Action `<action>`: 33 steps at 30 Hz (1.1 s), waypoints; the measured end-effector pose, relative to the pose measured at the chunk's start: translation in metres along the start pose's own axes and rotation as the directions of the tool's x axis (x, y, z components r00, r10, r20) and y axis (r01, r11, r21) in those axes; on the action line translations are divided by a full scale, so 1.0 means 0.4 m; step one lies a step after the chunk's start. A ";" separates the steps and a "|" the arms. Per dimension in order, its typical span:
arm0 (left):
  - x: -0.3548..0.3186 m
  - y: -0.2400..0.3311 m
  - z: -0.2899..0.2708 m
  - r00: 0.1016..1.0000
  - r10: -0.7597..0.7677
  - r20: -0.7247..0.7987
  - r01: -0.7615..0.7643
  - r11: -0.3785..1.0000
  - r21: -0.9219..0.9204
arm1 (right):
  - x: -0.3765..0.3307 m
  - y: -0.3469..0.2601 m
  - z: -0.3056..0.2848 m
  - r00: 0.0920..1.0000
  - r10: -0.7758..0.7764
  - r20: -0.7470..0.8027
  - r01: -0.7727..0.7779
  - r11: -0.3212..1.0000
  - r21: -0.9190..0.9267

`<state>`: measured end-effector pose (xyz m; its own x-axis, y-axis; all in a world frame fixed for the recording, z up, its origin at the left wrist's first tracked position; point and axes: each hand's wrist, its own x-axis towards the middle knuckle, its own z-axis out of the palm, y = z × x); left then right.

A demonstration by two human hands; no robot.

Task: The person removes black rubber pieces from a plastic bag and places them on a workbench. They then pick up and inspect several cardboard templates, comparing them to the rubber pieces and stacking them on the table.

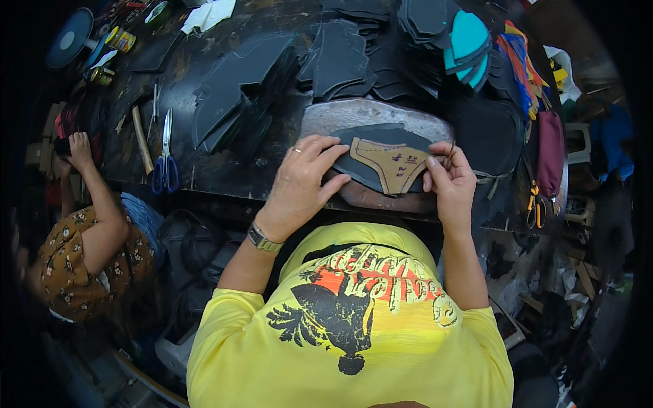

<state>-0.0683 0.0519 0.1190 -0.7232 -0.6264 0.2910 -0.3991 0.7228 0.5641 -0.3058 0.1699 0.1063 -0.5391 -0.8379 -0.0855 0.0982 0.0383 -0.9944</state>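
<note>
Taking the oval cutting slab (375,112) as landmark throughout. Far left of the slab, a co-worker's hand (79,149) at the bench (224,173) corner, well apart from the work. Nearer, still left of the slab, blue-handled scissors (165,160) and a wooden-handled tool (141,139) lying close to the bench's front edge; likely to drop if swept by an elbow. Just left of the slab, a fanned pile of dark cut pieces (235,88), liable to slide if nudged. On the slab's left part, left hand (303,178) spread flat, fingers pressing down the dark sheet (371,166) and touching the tan card pattern (394,162) lying on top. Any easing of that pressure and the pattern could creep, spoiling the outline. On the slab's right part, right hand (449,175) pinching a thin tool (449,154) at the pattern's edge; kind of tool too small to tell, but if a blade, a slip could run toward the left fingertips. Right of the slab, orange-handled pliers (532,204) and a maroon pouch (549,153) at the bench's right edge. Little free room: stacks behind, edge close in front.
</note>
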 end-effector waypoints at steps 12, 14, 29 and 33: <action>-0.008 -0.017 0.011 0.999 -0.014 -0.040 0.012 0.998 -0.064 | 0.024 -0.013 0.008 0.996 0.043 0.075 -0.015 0.937 -0.348; -0.008 -0.018 0.014 0.999 -0.001 -0.052 -0.003 0.997 -0.076 | 0.029 -0.015 0.010 0.994 0.068 0.079 -0.041 0.951 -0.305; -0.006 -0.020 0.007 1.000 -0.024 -0.018 0.023 0.995 -0.094 | 0.077 -0.054 -0.087 0.991 -0.033 -0.130 0.049 0.991 0.124; -0.005 -0.026 0.004 1.000 -0.012 -0.019 0.010 0.995 -0.098 | 0.096 -0.071 -0.128 0.987 -0.067 -0.147 0.095 0.976 0.197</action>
<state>-0.0636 0.0463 0.1113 -0.7077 -0.6402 0.2988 -0.3489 0.6845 0.6401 -0.3723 0.1644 0.1283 -0.6614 -0.7496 -0.0272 0.2090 -0.1494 -0.9664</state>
